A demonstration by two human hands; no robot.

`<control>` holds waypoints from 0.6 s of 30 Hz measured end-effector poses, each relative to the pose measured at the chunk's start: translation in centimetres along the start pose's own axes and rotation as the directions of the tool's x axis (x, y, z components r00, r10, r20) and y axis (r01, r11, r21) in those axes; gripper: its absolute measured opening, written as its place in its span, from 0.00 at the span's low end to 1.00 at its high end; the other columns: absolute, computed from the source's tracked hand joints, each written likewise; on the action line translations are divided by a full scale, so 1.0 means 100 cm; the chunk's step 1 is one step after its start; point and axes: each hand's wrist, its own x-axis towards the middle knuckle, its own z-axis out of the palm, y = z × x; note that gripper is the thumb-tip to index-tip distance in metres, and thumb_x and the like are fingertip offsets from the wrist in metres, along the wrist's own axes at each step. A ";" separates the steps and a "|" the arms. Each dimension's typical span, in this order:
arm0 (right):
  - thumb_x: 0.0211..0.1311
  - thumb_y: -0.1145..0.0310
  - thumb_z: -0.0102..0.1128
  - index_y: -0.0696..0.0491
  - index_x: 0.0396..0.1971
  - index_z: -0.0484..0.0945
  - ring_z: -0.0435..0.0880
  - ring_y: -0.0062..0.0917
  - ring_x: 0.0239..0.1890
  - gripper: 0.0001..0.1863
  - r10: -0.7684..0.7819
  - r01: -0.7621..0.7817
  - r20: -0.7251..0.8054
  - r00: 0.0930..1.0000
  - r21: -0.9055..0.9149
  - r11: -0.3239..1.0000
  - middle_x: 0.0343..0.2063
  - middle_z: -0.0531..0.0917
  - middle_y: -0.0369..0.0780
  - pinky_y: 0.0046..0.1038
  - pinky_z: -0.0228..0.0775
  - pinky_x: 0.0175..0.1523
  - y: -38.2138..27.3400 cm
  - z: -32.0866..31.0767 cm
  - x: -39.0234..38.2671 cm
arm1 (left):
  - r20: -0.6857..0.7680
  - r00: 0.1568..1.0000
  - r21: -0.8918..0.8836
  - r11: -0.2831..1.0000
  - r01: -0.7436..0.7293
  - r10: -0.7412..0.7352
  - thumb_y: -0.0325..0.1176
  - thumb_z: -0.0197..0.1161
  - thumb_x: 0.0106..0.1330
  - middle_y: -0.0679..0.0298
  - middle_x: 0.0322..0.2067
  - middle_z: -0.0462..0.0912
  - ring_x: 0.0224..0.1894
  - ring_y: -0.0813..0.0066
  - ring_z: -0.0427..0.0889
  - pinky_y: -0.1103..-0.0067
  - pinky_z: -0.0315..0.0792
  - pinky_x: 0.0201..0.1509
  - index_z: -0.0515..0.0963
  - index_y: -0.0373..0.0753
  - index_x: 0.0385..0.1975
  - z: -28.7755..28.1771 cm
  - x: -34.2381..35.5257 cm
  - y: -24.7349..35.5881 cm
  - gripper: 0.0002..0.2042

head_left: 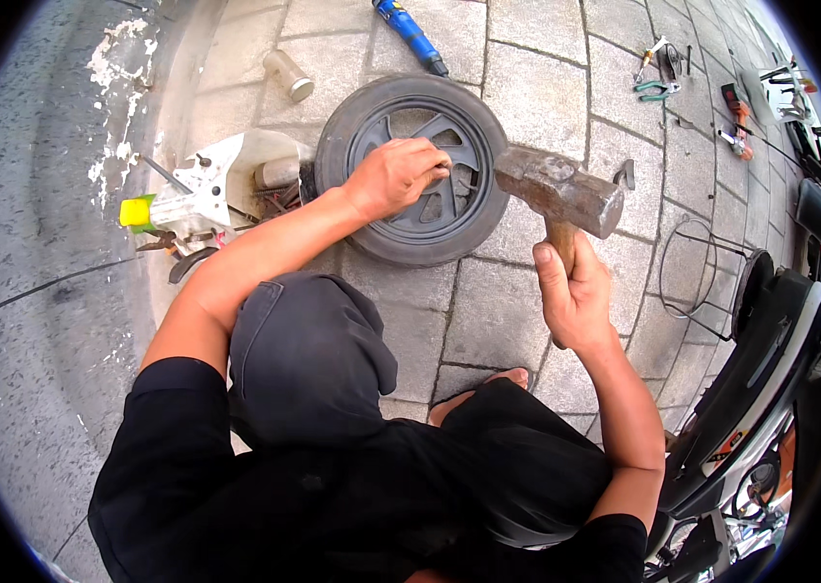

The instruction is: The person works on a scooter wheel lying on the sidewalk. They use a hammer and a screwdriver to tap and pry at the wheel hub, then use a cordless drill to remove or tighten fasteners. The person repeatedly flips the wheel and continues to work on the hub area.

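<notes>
A wheel with a black tyre (pixel 410 253) and dark grey spokes lies flat on the paving in front of me. My left hand (pixel 396 180) is closed above the wheel's middle, its fingers pinched together. Whatever they hold is hidden or too small to name. In my right hand (pixel 581 296) I grip the wooden handle of a club hammer. Its heavy, worn steel head (pixel 561 189) is raised beside the wheel's right edge, and the face of the head points away from my left hand.
Left of the wheel is a cut-open white plastic container (pixel 221 175) with tools. Beyond lie a clear jar (pixel 289 76) and a blue cylindrical tool (pixel 410 37). Green-handled pliers (pixel 658 90) and an orange tool (pixel 739 121) are far right, near a wire stand (pixel 687 277) and motorcycle (pixel 751 389).
</notes>
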 end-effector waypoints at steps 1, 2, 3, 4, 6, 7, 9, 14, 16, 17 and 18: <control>0.76 0.59 0.61 0.57 0.44 0.77 0.78 0.19 0.25 0.14 0.074 -0.074 0.015 0.997 -0.016 0.997 0.22 0.80 0.38 0.27 0.72 0.32 0.008 0.000 0.002 | 0.000 1.000 0.009 1.000 0.010 -0.010 0.30 0.69 0.66 0.60 0.37 0.85 0.41 0.57 0.84 0.68 0.77 0.48 0.83 0.38 0.42 0.000 0.000 0.001 0.08; 0.76 0.59 0.61 0.57 0.42 0.76 0.77 0.19 0.25 0.15 0.148 -0.147 0.029 0.989 -0.033 0.989 0.21 0.79 0.38 0.28 0.71 0.32 0.017 0.001 0.005 | -0.006 1.000 0.007 1.000 0.009 -0.009 0.30 0.69 0.66 0.61 0.36 0.84 0.41 0.58 0.84 0.68 0.77 0.48 0.83 0.39 0.42 0.000 -0.002 0.001 0.08; 0.76 0.52 0.60 0.58 0.37 0.75 0.78 0.19 0.24 0.21 0.224 -0.220 0.030 0.974 -0.104 0.970 0.20 0.78 0.38 0.28 0.71 0.31 0.028 0.000 0.008 | -0.015 1.000 0.003 1.000 0.004 -0.004 0.31 0.69 0.65 0.61 0.35 0.83 0.40 0.58 0.84 0.67 0.77 0.47 0.83 0.40 0.42 0.002 -0.002 0.001 0.08; 0.76 0.51 0.60 0.58 0.35 0.75 0.78 0.20 0.23 0.22 0.266 -0.259 0.020 0.964 -0.167 0.951 0.19 0.78 0.37 0.29 0.71 0.30 0.045 -0.001 0.008 | -0.028 1.000 -0.008 1.000 -0.002 0.001 0.32 0.69 0.65 0.62 0.35 0.83 0.40 0.58 0.84 0.67 0.77 0.46 0.83 0.40 0.41 0.004 -0.002 0.001 0.08; 0.75 0.47 0.58 0.58 0.32 0.75 0.78 0.22 0.21 0.25 0.336 -0.324 -0.012 0.942 -0.290 0.900 0.18 0.77 0.37 0.29 0.72 0.29 0.088 -0.004 0.011 | -0.011 1.000 -0.006 1.000 0.003 -0.003 0.32 0.69 0.65 0.62 0.35 0.83 0.40 0.59 0.84 0.68 0.77 0.45 0.82 0.40 0.41 0.003 -0.001 0.000 0.08; 0.75 0.46 0.58 0.58 0.32 0.75 0.79 0.23 0.20 0.26 0.458 -0.442 0.033 0.889 -0.206 0.873 0.18 0.77 0.37 0.30 0.72 0.28 0.103 -0.008 0.013 | -0.004 1.000 -0.003 1.000 0.008 -0.008 0.32 0.69 0.65 0.62 0.35 0.83 0.40 0.59 0.84 0.68 0.77 0.45 0.82 0.41 0.41 0.002 -0.001 0.000 0.08; 0.74 0.45 0.57 0.58 0.31 0.76 0.79 0.25 0.18 0.27 0.666 -0.667 0.147 0.731 -0.052 0.743 0.19 0.78 0.37 0.31 0.74 0.26 0.126 -0.015 0.010 | 0.003 0.999 -0.020 0.999 0.036 -0.036 0.30 0.69 0.65 0.62 0.37 0.84 0.41 0.59 0.84 0.68 0.78 0.46 0.82 0.40 0.41 0.002 -0.001 0.004 0.07; 0.72 0.48 0.61 0.60 0.38 0.81 0.83 0.28 0.26 0.25 0.653 -0.481 0.093 0.752 -0.600 0.639 0.26 0.81 0.41 0.33 0.77 0.31 0.152 -0.023 0.021 | 0.007 1.000 -0.030 1.000 0.009 -0.008 0.30 0.70 0.65 0.61 0.37 0.84 0.41 0.59 0.85 0.68 0.79 0.45 0.83 0.39 0.41 0.001 0.003 0.002 0.07; 0.70 0.49 0.63 0.60 0.41 0.82 0.85 0.32 0.34 0.24 0.273 0.037 0.129 0.953 -0.947 0.318 0.32 0.83 0.44 0.36 0.79 0.38 0.125 -0.014 0.031 | -0.004 1.000 -0.038 0.999 0.017 -0.017 0.29 0.70 0.65 0.60 0.36 0.84 0.40 0.59 0.85 0.69 0.79 0.44 0.83 0.38 0.41 -0.001 0.003 0.003 0.07; 0.68 0.51 0.65 0.60 0.45 0.81 0.85 0.35 0.40 0.23 0.203 0.082 0.188 0.961 -0.895 0.439 0.37 0.83 0.45 0.38 0.78 0.45 0.102 -0.002 0.044 | -0.006 1.000 -0.041 0.999 0.020 -0.020 0.29 0.70 0.65 0.60 0.36 0.84 0.39 0.59 0.85 0.69 0.79 0.43 0.84 0.38 0.41 -0.001 0.003 0.004 0.07; 0.66 0.53 0.66 0.59 0.49 0.81 0.84 0.39 0.46 0.24 0.127 0.127 0.232 0.964 -0.827 0.548 0.41 0.83 0.47 0.40 0.77 0.51 0.082 0.014 0.057 | -0.006 1.000 -0.043 0.999 0.026 -0.027 0.29 0.71 0.64 0.60 0.35 0.84 0.39 0.58 0.85 0.68 0.79 0.42 0.84 0.38 0.41 0.001 0.004 0.003 0.08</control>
